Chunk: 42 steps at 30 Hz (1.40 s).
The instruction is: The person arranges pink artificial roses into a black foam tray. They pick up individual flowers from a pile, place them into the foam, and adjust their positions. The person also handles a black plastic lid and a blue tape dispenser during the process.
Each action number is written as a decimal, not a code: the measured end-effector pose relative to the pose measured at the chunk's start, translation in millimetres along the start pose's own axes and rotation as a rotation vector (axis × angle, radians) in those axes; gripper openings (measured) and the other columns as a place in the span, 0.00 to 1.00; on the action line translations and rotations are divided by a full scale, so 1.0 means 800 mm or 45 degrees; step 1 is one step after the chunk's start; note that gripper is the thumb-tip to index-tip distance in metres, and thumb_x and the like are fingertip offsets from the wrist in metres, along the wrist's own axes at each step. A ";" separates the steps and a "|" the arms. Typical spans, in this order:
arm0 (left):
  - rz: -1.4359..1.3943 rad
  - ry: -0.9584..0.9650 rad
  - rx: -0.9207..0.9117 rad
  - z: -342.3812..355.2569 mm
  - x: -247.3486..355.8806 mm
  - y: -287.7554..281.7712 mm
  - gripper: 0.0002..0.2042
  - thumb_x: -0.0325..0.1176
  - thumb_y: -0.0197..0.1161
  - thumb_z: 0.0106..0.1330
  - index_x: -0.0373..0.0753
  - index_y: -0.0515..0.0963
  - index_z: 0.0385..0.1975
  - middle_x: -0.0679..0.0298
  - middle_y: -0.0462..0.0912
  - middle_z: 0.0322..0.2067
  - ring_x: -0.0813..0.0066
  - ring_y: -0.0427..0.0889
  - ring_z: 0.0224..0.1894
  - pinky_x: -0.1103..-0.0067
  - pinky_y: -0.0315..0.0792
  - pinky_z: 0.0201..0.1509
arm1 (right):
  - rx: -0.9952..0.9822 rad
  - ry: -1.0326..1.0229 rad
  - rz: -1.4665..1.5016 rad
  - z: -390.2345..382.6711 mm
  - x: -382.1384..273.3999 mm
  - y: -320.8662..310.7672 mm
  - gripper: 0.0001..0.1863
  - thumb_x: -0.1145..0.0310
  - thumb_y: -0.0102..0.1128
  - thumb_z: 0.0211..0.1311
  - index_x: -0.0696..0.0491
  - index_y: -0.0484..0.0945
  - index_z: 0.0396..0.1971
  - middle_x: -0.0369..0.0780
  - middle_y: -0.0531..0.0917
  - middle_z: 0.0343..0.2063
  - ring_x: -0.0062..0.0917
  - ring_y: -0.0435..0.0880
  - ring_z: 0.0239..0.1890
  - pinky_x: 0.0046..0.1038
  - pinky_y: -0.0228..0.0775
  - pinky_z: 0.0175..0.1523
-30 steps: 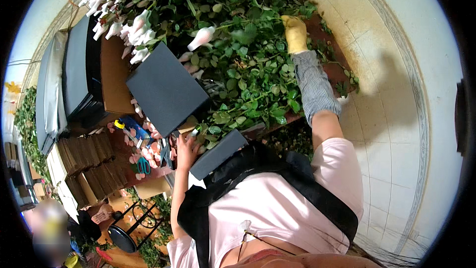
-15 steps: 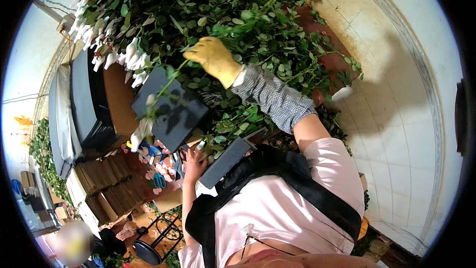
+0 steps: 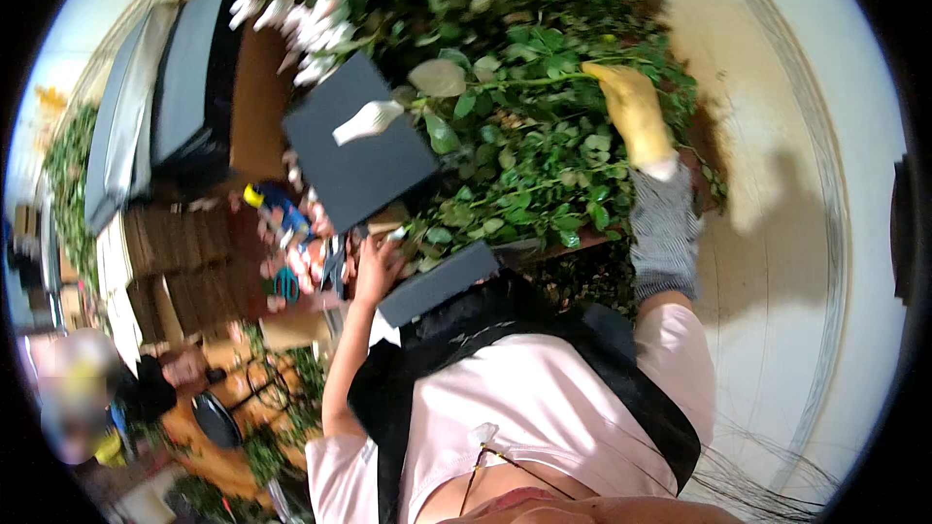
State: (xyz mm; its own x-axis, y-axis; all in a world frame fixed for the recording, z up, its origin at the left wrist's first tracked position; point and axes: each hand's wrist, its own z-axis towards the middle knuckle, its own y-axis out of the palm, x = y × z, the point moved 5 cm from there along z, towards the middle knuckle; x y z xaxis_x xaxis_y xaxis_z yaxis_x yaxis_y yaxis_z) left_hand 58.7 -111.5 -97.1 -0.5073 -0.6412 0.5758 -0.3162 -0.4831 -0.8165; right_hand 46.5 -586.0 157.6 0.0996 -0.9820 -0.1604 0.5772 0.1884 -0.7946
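Observation:
My right hand (image 3: 629, 112), in a yellow glove with a checked sleeve, grips the long leafy stem of a rose (image 3: 529, 82). The stem runs leftward, and its head is covered by a white sleeve (image 3: 369, 122) over a dark grey ridged block (image 3: 359, 150). Beneath the stem lies a heap of leafy rose stems (image 3: 524, 175). My bare left hand (image 3: 377, 270) is low, between that block and a second grey block (image 3: 439, 283) near my body. Its fingers look slightly apart, close to a small white piece (image 3: 396, 233).
More white-sleeved rose heads (image 3: 316, 24) lie at the upper left. Stacked cardboard pieces (image 3: 175, 277) and a large grey-sided box (image 3: 194, 78) stand at the left. Teal-handled scissors (image 3: 284, 283) lie among pink petals. A black stool (image 3: 218, 417) and a blurred person (image 3: 83, 393) are at the lower left.
My right hand has moved right with the rose stem, drawing the sleeved head across the grey block. The view has shifted; my left hand stays near the same spot beside the blocks.

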 end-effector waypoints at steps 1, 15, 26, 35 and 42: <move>0.010 -0.046 -0.002 -0.002 0.000 0.002 0.26 0.31 0.71 0.56 0.41 0.74 0.56 0.49 0.73 0.51 0.44 0.71 0.56 0.58 0.69 0.60 | -0.053 -0.035 0.088 -0.007 -0.028 -0.004 0.13 0.77 0.59 0.64 0.47 0.86 0.45 0.40 0.89 0.36 0.33 0.88 0.36 0.35 0.81 0.43; 0.385 -0.019 0.024 0.007 0.018 -0.015 0.29 0.38 0.76 0.48 0.37 0.77 0.52 0.51 0.75 0.50 0.50 0.74 0.52 0.61 0.69 0.58 | -0.534 0.156 -0.230 -0.186 -0.106 0.185 0.07 0.70 0.59 0.59 0.52 0.84 0.33 0.41 0.85 0.29 0.34 0.85 0.35 0.34 0.78 0.44; 0.348 0.030 -0.032 0.024 0.018 -0.023 0.28 0.39 0.75 0.47 0.40 0.76 0.50 0.47 0.71 0.57 0.45 0.70 0.58 0.56 0.63 0.65 | -0.867 0.351 0.009 -0.243 -0.051 0.226 0.13 0.75 0.61 0.54 0.50 0.86 0.39 0.43 0.87 0.34 0.38 0.85 0.42 0.40 0.77 0.50; 0.363 -0.043 -0.013 0.006 -0.005 -0.003 0.27 0.36 0.76 0.45 0.40 0.76 0.48 0.46 0.72 0.56 0.43 0.69 0.61 0.52 0.60 0.69 | -0.800 0.387 0.082 -0.025 -0.024 0.158 0.21 0.64 0.58 0.67 0.52 0.77 0.58 0.44 0.86 0.46 0.38 0.85 0.45 0.41 0.74 0.59; 0.221 -0.063 -0.004 0.007 0.001 -0.005 0.28 0.32 0.73 0.47 0.38 0.74 0.52 0.45 0.68 0.59 0.36 0.66 0.61 0.51 0.63 0.66 | -0.173 0.463 -0.569 0.005 0.080 0.264 0.08 0.66 0.61 0.57 0.46 0.84 0.36 0.38 0.87 0.38 0.36 0.83 0.46 0.42 0.65 0.63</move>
State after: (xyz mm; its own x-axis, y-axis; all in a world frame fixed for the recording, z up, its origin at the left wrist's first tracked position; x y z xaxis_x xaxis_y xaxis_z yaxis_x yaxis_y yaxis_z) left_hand 64.1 -113.5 -92.9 -0.5143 -0.7437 0.4272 -0.2297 -0.3605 -0.9041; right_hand 178.2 -609.2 -17.9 -0.4270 -0.9035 0.0360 0.3877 -0.2188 -0.8955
